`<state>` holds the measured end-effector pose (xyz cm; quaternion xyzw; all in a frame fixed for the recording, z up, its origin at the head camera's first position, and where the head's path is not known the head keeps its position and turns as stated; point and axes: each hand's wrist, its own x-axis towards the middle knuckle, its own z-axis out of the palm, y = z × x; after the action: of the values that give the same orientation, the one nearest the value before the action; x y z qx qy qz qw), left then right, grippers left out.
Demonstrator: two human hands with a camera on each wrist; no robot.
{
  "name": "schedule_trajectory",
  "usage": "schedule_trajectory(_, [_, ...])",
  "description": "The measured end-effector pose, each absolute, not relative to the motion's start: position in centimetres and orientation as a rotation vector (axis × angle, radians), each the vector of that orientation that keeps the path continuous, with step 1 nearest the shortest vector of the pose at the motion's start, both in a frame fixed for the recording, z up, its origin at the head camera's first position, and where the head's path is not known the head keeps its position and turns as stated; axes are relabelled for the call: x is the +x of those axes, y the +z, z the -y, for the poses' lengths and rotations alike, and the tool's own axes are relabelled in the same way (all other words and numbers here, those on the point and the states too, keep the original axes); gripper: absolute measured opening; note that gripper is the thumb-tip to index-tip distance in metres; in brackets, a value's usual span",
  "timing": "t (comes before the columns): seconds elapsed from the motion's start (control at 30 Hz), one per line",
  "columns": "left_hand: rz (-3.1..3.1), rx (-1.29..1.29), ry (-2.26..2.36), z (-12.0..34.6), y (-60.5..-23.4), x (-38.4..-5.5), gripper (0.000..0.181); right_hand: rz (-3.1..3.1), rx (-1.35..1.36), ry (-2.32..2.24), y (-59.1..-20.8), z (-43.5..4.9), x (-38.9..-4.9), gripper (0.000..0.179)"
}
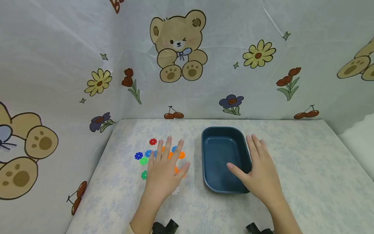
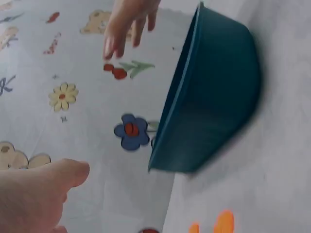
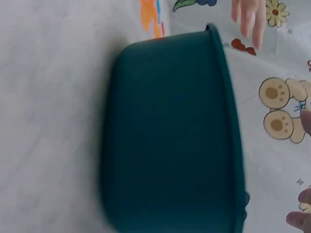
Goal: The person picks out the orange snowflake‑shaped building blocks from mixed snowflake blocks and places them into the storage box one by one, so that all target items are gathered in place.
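Observation:
Small flower-shaped plastic discs lie scattered at the table's left, among them a red disc (image 1: 153,141), a dark blue disc (image 1: 138,156), a green disc (image 1: 144,161) and an orange disc (image 1: 181,155). My left hand (image 1: 162,174) is spread over them, fingers straight, covering part of the group and holding nothing. To its right stands an empty dark teal rectangular tub (image 1: 206,162). My right hand (image 1: 261,172) overlaps the tub's right rim in the head view, its fingers extended and thumb reaching across the opening. In the right wrist view the tub wall (image 3: 170,131) fills the middle.
A pale mottled tabletop (image 1: 309,175) lies under everything. White cloth printed with bears and flowers (image 1: 178,45) rises behind and along the left side. A white shape (image 1: 360,143) shows at the far right. Black wrist mounts (image 1: 165,227) appear at the bottom edge.

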<state>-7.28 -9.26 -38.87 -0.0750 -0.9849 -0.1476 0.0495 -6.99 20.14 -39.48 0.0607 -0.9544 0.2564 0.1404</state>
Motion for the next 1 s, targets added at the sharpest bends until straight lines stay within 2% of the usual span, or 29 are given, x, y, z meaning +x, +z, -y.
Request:
schedule_trajectory(0.2, [2.957, -0.092, -0.455, 14.1, -39.9, -6.9, 0.073, 2.826, 0.159, 0.898, -41.5, -22.0, -6.4, 0.109])
schedule_trajectory(0.43, [3.021, 0.052, -0.506, 18.2, -41.7, -6.2, 0.056, 2.924, 0.156, 1.214, -44.1, -23.3, -5.7, 0.108])
schedule_trajectory(0.6, [3.100, 0.140, -0.532, 19.4, -43.0, -6.0, 0.057, 2.883, 0.176, 1.413, -45.8, -23.7, -5.6, 0.109])
schedule_trajectory(0.8, [3.123, 0.179, -0.616, 20.0, -44.8, -6.1, 0.056, 2.792, 0.206, 1.570, -47.5, -23.8, -5.2, 0.120])
schedule_trajectory(1.0, [3.119, 0.118, -0.638, 19.6, -46.0, -6.2, 0.044, 2.698, 0.275, 1.606, -48.7, -23.8, -5.1, 0.127])
